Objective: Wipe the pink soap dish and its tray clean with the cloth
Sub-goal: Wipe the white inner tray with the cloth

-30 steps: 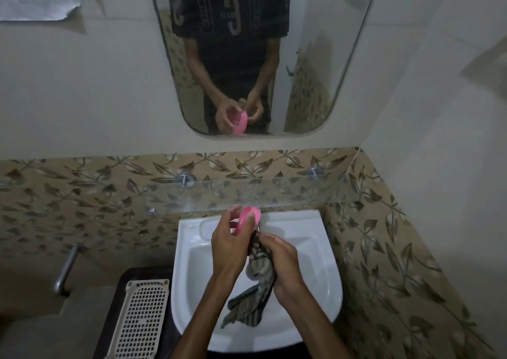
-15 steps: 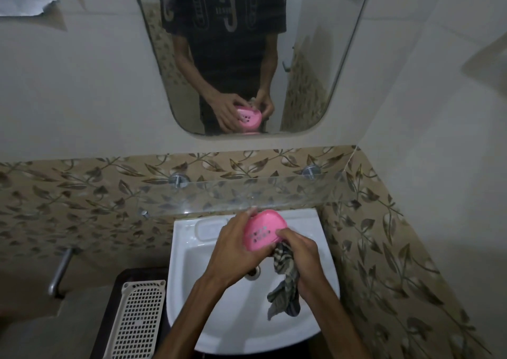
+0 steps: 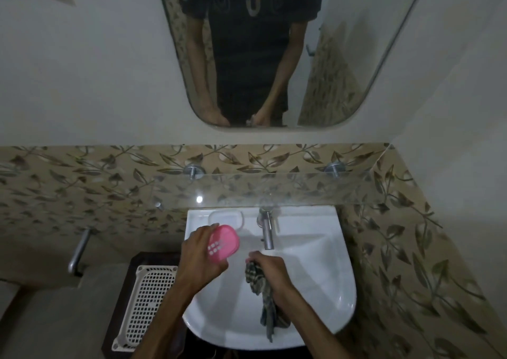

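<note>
- Head view, looking down at a white ceramic wash basin (image 3: 323,290) fixed to a wall tiled in a brown leaf pattern.
- Left hand (image 3: 201,260) grips an oval pink plastic soap dish (image 3: 223,242) by its near edge, fingers curled round it. The dish is tilted, its face with small rectangular drain slots towards the camera, and it hangs over the basin's back left corner.
- Just behind the pink dish, a rounded rectangular soap recess (image 3: 225,218) is moulded into the basin's rim.
- Right hand (image 3: 270,273) is closed round a dark checked cloth (image 3: 264,298), bunched at the top. The cloth's loose end hangs down into the bowl towards the basin's front edge.
- The two hands are apart; the cloth does not touch the pink dish.
- A chrome tap (image 3: 266,229) stands at the back centre of the basin, its spout pointing forward between the hands.
- A clear glass shelf (image 3: 274,190) on two round metal brackets runs along the wall above the basin.
- A rounded mirror (image 3: 343,65) above it reflects the person's dark printed shirt and both forearms.
- Left of the basin, a white perforated plastic tray (image 3: 145,306) lies on a dark surface.
- A metal bar (image 3: 79,249) juts from the wall further left.
</note>
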A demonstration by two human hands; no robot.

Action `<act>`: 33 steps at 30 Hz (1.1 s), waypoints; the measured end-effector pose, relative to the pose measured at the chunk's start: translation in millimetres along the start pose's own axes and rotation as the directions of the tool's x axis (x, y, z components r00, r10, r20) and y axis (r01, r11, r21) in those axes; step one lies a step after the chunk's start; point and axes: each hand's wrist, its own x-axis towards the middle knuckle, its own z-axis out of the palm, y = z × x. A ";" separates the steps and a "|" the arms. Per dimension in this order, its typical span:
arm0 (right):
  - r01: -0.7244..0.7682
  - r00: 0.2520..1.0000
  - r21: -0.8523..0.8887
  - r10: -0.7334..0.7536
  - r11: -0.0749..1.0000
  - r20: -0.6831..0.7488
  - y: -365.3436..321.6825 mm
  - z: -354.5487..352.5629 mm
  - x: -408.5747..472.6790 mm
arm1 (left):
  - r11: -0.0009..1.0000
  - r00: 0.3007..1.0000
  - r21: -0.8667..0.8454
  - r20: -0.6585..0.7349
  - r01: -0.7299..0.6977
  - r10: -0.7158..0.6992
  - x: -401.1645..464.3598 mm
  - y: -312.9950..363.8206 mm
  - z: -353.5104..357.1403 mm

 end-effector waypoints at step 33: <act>-0.020 0.888 0.000 0.018 1.000 -0.459 25.5 72.5 71.5 | 0.947 0.960 0.308 0.281 -0.090 -0.001 123.5 -64.7 45.6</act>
